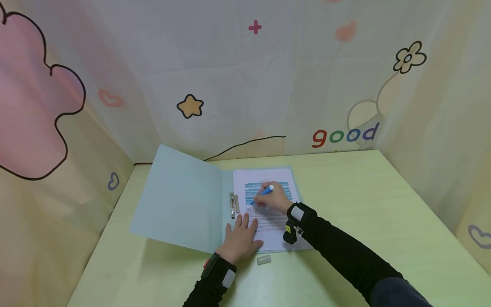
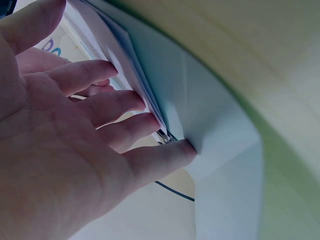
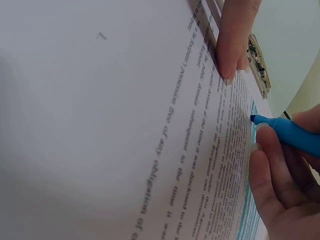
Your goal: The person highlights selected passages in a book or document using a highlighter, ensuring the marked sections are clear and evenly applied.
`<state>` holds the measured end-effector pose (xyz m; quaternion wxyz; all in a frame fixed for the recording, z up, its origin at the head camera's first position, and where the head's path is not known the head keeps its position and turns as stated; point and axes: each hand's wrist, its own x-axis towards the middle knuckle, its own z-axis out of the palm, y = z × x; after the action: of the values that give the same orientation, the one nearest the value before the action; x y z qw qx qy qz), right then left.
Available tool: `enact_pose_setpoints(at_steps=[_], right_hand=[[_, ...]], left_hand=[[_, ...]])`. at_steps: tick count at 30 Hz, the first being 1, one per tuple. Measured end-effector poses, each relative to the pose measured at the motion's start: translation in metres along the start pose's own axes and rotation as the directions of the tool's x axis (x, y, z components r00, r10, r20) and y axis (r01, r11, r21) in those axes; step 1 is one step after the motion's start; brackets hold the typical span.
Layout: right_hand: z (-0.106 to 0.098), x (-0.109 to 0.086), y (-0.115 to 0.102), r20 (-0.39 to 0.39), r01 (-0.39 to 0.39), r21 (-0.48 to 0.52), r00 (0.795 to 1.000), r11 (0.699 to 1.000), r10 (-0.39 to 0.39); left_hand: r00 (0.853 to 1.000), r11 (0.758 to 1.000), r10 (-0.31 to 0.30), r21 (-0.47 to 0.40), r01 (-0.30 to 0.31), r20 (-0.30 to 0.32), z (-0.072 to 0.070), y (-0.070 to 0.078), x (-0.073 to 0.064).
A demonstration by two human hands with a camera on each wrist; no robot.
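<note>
My right hand (image 1: 275, 198) grips a blue highlighter (image 1: 265, 190), its tip at the printed sheet (image 1: 268, 236). In the right wrist view the highlighter (image 3: 287, 132) is pinched between thumb and fingers, tip close to the text. Blue highlighted lines (image 1: 285, 190) cover the upper part of the page. My left hand (image 1: 241, 239) rests with spread fingers on the lower left of the sheet and the folder's edge. In the left wrist view the fingers of the left hand (image 2: 85, 120) are nearly straight, and the little finger touches the folder (image 2: 225, 130).
The light blue folder's cover (image 1: 180, 200) stands tilted open on the left. A metal clip (image 1: 232, 205) sits along its spine. A small grey highlighter cap (image 1: 264, 259) lies on the pale table (image 1: 364, 204) below the folder. A printed curtain (image 1: 230, 64) hangs behind.
</note>
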<state>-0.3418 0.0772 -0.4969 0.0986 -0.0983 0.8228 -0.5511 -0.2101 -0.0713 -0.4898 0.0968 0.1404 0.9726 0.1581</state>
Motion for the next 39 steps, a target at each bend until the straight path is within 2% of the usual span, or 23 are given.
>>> enact_pose_setpoints(at_steps=[16, 25, 31, 39], right_hand=[[0.0, -0.003, -0.005, -0.021, -0.037, 0.007, 0.999, 0.999, 0.037], [-0.001, -0.008, -0.01, -0.035, -0.014, -0.044, 0.999, 0.999, 0.012], [-0.002, -0.007, -0.01, -0.033, -0.028, -0.042, 0.999, 0.999, 0.027], [-0.004, -0.006, -0.007, -0.028, -0.008, -0.026, 1.0, 1.0, 0.007]], left_hand=[[1.0, 1.0, 0.0, -0.007, 0.0, -0.009, -0.001, -0.001, 0.0], [1.0, 1.0, 0.009, 0.004, -0.009, -0.007, -0.002, 0.0, 0.0], [1.0, 1.0, 0.007, 0.003, -0.007, -0.005, -0.002, 0.0, 0.0], [1.0, 1.0, 0.011, 0.006, -0.011, -0.007, -0.001, 0.0, -0.001]])
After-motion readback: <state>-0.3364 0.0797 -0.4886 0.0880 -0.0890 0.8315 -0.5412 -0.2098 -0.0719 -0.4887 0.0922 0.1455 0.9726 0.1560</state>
